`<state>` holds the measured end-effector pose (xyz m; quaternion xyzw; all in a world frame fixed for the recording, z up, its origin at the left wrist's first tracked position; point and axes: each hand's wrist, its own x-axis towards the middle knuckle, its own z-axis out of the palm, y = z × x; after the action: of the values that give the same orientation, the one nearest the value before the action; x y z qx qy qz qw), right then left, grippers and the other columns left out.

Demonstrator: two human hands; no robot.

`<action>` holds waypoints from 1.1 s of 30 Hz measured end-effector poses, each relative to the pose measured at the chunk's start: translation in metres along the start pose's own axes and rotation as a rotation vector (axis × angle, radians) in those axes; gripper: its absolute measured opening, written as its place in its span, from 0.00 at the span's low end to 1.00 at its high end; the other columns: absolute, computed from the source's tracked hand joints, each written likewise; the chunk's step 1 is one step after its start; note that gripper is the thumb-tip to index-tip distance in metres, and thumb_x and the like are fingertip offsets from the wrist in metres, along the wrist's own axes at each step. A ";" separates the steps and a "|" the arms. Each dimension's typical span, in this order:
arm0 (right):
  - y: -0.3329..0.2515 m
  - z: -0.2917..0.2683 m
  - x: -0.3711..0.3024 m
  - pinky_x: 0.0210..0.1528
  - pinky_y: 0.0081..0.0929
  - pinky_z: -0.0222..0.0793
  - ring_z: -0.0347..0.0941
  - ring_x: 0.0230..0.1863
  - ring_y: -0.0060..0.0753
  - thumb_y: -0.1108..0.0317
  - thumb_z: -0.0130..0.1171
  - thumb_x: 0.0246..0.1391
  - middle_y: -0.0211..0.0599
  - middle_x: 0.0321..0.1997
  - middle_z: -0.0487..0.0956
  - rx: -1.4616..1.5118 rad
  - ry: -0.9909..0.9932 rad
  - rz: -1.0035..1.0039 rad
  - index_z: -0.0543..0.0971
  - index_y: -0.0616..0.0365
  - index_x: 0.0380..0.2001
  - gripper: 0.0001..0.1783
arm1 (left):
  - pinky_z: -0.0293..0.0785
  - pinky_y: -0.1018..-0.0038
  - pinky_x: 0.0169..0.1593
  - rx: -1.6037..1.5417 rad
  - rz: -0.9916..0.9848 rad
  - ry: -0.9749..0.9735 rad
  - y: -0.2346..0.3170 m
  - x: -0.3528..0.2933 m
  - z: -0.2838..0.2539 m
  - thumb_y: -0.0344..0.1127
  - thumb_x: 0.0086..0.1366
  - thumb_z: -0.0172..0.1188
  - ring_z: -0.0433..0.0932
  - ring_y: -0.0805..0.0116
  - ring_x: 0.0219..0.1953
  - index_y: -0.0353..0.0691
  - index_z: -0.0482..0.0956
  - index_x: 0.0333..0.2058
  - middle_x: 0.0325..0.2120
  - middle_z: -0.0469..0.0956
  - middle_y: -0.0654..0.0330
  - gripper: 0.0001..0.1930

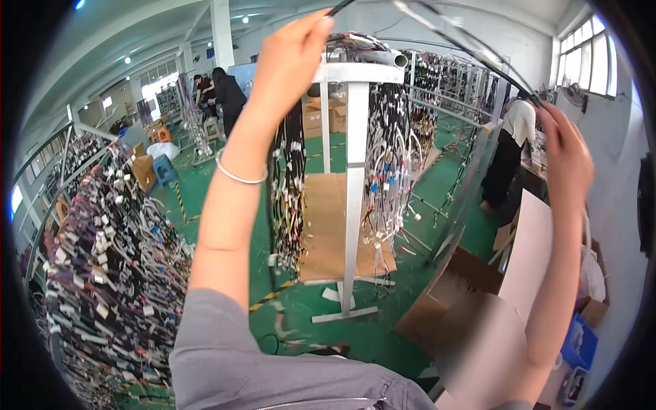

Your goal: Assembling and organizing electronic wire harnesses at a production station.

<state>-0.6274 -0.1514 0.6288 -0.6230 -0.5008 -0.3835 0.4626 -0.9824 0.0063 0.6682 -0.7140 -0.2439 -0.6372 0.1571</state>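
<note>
Both of my arms are raised. A thin black cable (490, 67) arcs between my hands, partly above the upper edge of the view and blurred by motion. My left hand (294, 65), with a white bangle on its forearm, pinches one part of it at the top. My right hand (568, 147) closes round the other part at the upper right. Ahead of me stands a white metal rack (355, 171) with a pipe on top. Bundles of wire harnesses (391, 164) with white, blue and red connectors hang from it.
A dense mass of hanging harnesses (116, 273) fills the left side. Cardboard boxes (444, 290) and a blue bin (579, 344) stand at the lower right. One person (509, 147) works at the right; two others (225, 96) are far left. Blue stool (164, 169) behind.
</note>
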 end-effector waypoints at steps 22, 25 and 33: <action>-0.051 0.417 0.010 0.33 0.39 0.77 0.82 0.24 0.43 0.55 0.52 0.59 0.41 0.16 0.80 0.263 -0.300 0.270 0.81 0.58 0.19 0.22 | 0.67 0.84 0.21 -0.418 -0.436 -0.238 -0.242 0.009 0.083 0.43 0.73 0.58 0.70 0.83 0.20 0.52 0.81 0.57 0.28 0.76 0.66 0.17; -0.042 0.449 0.002 0.40 0.46 0.77 0.82 0.31 0.51 0.53 0.51 0.60 0.45 0.21 0.82 0.004 -0.414 0.164 0.83 0.57 0.21 0.23 | 0.74 0.81 0.25 -0.182 -0.072 -0.093 -0.279 -0.004 0.125 0.39 0.73 0.57 0.74 0.80 0.24 0.47 0.83 0.54 0.34 0.76 0.64 0.14; 0.017 0.462 -0.078 0.59 0.46 0.69 0.76 0.52 0.54 0.59 0.54 0.68 0.54 0.48 0.81 0.828 -0.290 0.130 0.61 0.52 0.71 0.32 | 0.80 0.57 0.33 1.013 0.120 0.084 -0.306 0.002 0.117 0.50 0.60 0.65 0.84 0.47 0.30 0.44 0.85 0.32 0.27 0.84 0.56 0.15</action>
<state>-0.6197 0.2701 0.4239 -0.4628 -0.6317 -0.0292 0.6212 -1.0531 0.3239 0.6274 -0.5347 -0.4742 -0.4572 0.5293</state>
